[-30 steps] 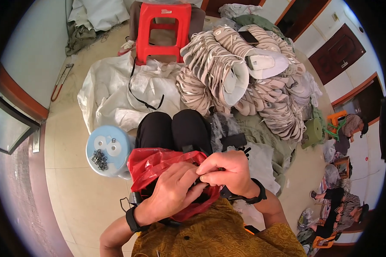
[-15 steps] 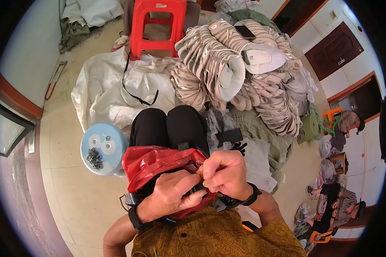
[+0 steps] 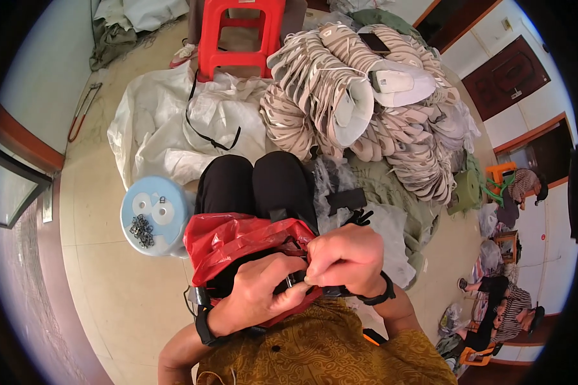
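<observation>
Over my lap, both hands meet in front of my body. My left hand (image 3: 266, 282) is closed, thumb and forefinger pinching a small dark piece with a shiny metal part (image 3: 291, 280). My right hand (image 3: 348, 260) is closed too, its fingertips pressed together against the same spot; what they grip is hidden. Beneath the hands a red plastic bag (image 3: 213, 236) lies across my thighs, with black material (image 3: 231, 274) inside it. To the left, a pale blue round stool (image 3: 173, 204) bears a heap of small dark metal buckles (image 3: 141, 231) and one lying apart.
Ahead on the right rises a pile of bundled beige-and-white shoe uppers (image 3: 321, 83), a phone (image 3: 374, 43) on top. A white sheet (image 3: 154, 128) and a red stool (image 3: 241, 61) are ahead. Bolt cutters (image 3: 83, 112) lie far left. Two people (image 3: 517, 311) sit at the far right.
My right hand has shifted slightly right, its fingers curling more tightly. More of the shiny part shows between the hands. The whole view has moved a little.
</observation>
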